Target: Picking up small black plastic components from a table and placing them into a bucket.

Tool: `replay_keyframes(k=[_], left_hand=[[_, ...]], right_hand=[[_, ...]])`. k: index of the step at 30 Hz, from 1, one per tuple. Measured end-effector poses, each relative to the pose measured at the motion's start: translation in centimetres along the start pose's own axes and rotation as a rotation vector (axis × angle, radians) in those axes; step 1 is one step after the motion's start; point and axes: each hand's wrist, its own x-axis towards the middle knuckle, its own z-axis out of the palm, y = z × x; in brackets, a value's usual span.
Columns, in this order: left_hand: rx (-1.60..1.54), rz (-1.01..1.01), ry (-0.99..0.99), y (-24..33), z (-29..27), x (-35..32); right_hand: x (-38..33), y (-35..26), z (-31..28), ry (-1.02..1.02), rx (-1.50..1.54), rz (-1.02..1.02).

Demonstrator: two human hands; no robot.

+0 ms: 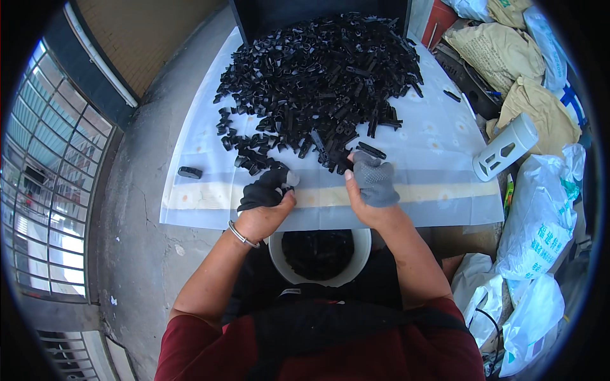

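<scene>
dark red sleeves [194, 340] nearest, black parts [318, 82] heaped on a covered table

surface and room: a pale, glossy tablecloth [438, 190] with faint flower prints and a cream band covers the table. grey concrete floor [143, 190] extends along the left, beside a barred window [54, 190]. bags and sacks [534, 216] crowd the right side. a white bucket [276, 254] with dark contents sits below the near table edge.

materials and shapes: the black parts are small, hard-looking and plastic-like, some elongated, some curved. they form a broad pile before a black box [241, 22]; one piece [190, 172] lies apart at left. a white cylinder [506, 147] with dark angular openings leans at right.

grip: the left hand [265, 197], in a black glove leaving the thumb bare, is curled at the pile's near edge; whether it holds anything cannot be told. the right hand [373, 183], in a grey dotted glove, bends its fingers beside the black parts; its grip is likewise unclear.
</scene>
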Motion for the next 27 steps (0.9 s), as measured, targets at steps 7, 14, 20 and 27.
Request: replay_keyframes(k=[7, 14, 20, 27], left_hand=[[0.369, 0.453, -0.009, -0.4, 0.9, -0.8], [0.107, 0.347, 0.012, 1.4, 1.2, -2.1], [-0.871, -0.563, -0.048, 0.1, 3.0, -4.0], [-0.19, -0.185, -0.045, -0.6, 1.0, -3.8]], right_hand=[[-1.2, -3.5, 1.3, -0.257, 0.54, 0.404], [-0.9, -4.0, 0.7, -0.273, 0.545, 0.391], [-2.8, -4.5, 2.5, -0.108, 0.489, 0.097], [-2.0, -3.4, -0.2, -0.389, 0.221, -0.037]])
